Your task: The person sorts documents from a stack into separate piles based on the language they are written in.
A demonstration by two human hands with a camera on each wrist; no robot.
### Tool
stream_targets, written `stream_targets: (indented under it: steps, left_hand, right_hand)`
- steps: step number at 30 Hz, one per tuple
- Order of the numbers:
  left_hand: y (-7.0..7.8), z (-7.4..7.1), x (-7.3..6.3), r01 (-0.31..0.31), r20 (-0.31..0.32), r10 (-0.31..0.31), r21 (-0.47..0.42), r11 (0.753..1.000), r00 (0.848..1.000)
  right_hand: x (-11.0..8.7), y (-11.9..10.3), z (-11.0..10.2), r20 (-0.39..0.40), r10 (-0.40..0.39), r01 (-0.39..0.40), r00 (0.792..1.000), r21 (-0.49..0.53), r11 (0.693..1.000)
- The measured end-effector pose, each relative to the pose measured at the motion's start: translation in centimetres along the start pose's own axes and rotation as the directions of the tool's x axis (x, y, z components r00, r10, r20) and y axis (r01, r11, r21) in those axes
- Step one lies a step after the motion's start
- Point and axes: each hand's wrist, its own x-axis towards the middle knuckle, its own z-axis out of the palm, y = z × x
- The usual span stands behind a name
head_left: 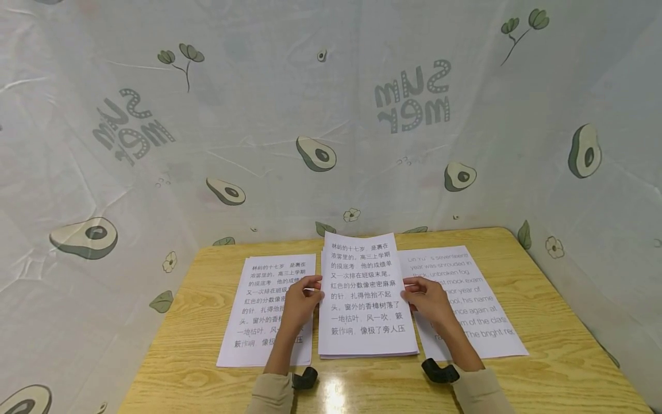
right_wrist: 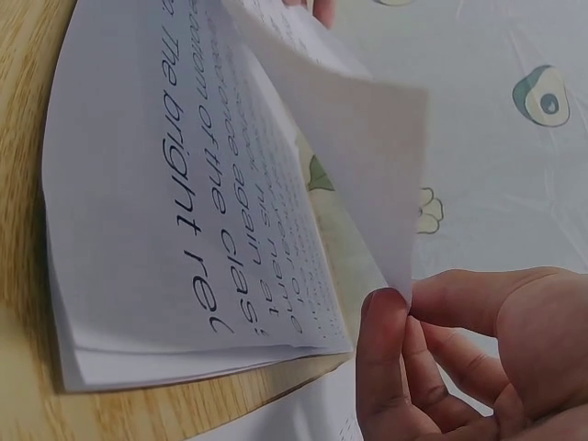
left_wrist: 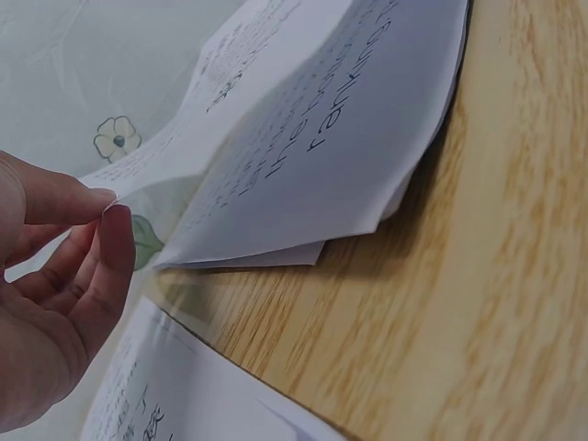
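In the head view my left hand [head_left: 299,302] and right hand [head_left: 430,298] pinch the two side edges of a printed sheet with Chinese text [head_left: 366,287]. Its far end stands raised above the middle pile. In the left wrist view the thumb and fingers of my left hand [left_wrist: 64,312] pinch the thin edge of the sheet [left_wrist: 276,55]. The right wrist view has my right hand [right_wrist: 459,358] pinching the other edge of the bent sheet [right_wrist: 367,147]. Underneath lies a page with large English text [right_wrist: 165,202], on top of the middle pile.
A stack of Chinese-text pages [head_left: 233,345] lies on the left of the wooden table [head_left: 170,345], partly behind my left arm. English-text paper [head_left: 496,339] lies on the right, partly covered by my right hand and arm. A patterned curtain [head_left: 269,103] stands behind the table.
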Motion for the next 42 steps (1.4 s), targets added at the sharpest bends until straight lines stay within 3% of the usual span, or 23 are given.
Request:
stream_targets:
  steps: [10, 16, 22, 42]
  left_hand:
    - [-0.3, -0.7, 0.0, 0.022, 0.001, -0.022, -0.041, 0.999, 1.000]
    - [-1.1, -1.7, -0.4, 0.030, 0.000, -0.030, -0.023, 0.999, 1.000]
    - [-2.0, -3.2, -0.5, 0.025, -0.025, -0.024, 0.019, 1.000, 0.999]
    - [-4.3, -9.0, -0.9, 0.099, -0.105, -0.088, 0.105, 0.989, 0.991]
  right_hand:
    - [0.0, -0.2, 0.5, 0.037, -0.014, 0.013, 0.999, 0.043, 0.999]
    - [-0.1, -0.3, 1.7, 0.062, -0.008, 0.004, 0.998, 0.055, 0.998]
    - [0.0, -0.4, 3.5, 0.077, -0.009, 0.004, 0.997, 0.076, 0.997]
    - [-0.4, -1.6, 10.5, 0.089, -0.032, 0.020, 0.996, 0.130, 0.991]
